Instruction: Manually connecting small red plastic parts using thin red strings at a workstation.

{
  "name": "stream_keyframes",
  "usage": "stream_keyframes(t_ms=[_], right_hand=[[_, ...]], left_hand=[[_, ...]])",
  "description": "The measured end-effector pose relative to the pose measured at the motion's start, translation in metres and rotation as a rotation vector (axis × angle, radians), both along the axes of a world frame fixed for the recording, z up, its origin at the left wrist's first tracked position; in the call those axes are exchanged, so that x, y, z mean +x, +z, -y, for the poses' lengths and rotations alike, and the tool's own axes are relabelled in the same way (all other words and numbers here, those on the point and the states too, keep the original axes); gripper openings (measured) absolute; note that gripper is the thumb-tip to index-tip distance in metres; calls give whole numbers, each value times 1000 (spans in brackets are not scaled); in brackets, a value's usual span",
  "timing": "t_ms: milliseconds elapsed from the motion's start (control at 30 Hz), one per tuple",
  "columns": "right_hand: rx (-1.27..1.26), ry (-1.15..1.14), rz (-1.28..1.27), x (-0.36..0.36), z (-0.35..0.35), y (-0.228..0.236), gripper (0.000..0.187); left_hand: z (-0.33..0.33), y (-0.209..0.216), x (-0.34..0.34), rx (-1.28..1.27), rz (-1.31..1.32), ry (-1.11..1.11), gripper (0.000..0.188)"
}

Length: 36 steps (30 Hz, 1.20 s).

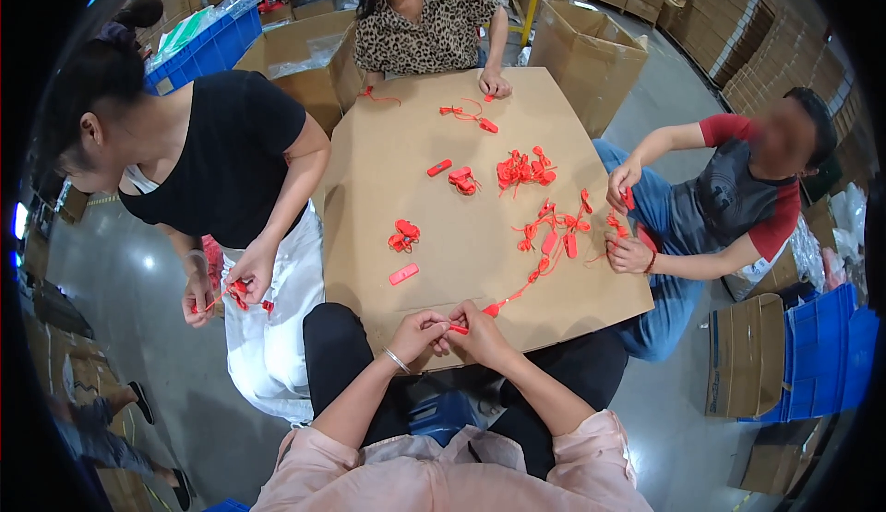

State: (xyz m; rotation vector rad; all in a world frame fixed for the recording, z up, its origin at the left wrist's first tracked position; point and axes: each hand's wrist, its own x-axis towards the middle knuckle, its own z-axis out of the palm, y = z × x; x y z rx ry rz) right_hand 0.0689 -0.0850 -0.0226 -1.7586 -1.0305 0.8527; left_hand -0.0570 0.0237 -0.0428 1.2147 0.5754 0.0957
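Left hand [420,335]: fingers closed, apparently on red piece [459,329].
Right hand [480,331]: same piece pinched in fingers.
Table [577,322]: piece best steadied near edge.

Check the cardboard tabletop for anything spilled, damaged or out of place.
Nothing stands out: red corded pieces lie in loose clumps on the cardboard, no spill or obvious damage shows, and a small red piece sits between the left hand and right hand.
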Motion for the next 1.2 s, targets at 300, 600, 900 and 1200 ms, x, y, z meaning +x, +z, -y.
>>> stream_keyframes(t_ms=[300, 600, 900, 1200], right_hand=[[-14, -351, 535, 68, 18, -1, 18], [172, -9, 524, 28, 10, -28, 13], [-142, -497, 620, 117, 37, -2, 16], [-396, -336, 652, 97, 29, -18, 27]], left_hand=[[-9, -9, -7, 38, -54, 115, 12], [-4, -2, -1, -198, 57, 134, 13], [-4, -2, 2, -272, 59, 167, 14], [-6, -4, 3, -258, 90, 173, 14]])
